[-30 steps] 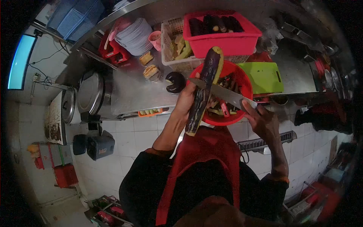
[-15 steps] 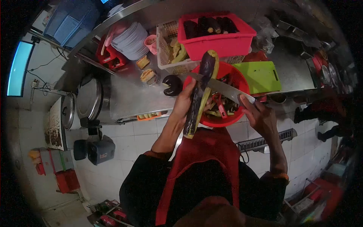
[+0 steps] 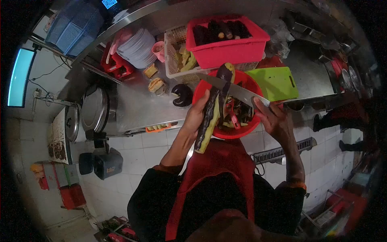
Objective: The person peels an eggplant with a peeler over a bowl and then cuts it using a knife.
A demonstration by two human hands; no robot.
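A long dark purple eggplant (image 3: 209, 117) lies tilted in my left hand (image 3: 196, 115), which is closed around its middle. One pale, skinless strip runs along its side. My right hand (image 3: 277, 122) grips a broad-bladed kitchen knife (image 3: 241, 94), and the blade crosses the upper part of the eggplant. Under both sits a red basin (image 3: 258, 89) holding dark peelings and a red-handled peeler (image 3: 234, 119). A curved, dark eggplant (image 3: 183, 97) rests on the steel counter, left of the basin.
Behind the basin, a pink tub (image 3: 225, 55) of dark eggplants stands on a cream basket (image 3: 172, 66) with pale pieces. A green cutting board (image 3: 274, 82) lies to the right. Stacked plates (image 3: 138, 48) and a pink cup (image 3: 159, 49) are at back left.
The eggplant has come slightly lower and turned, so more of its pale strip faces up. The knife blade still crosses its upper part.
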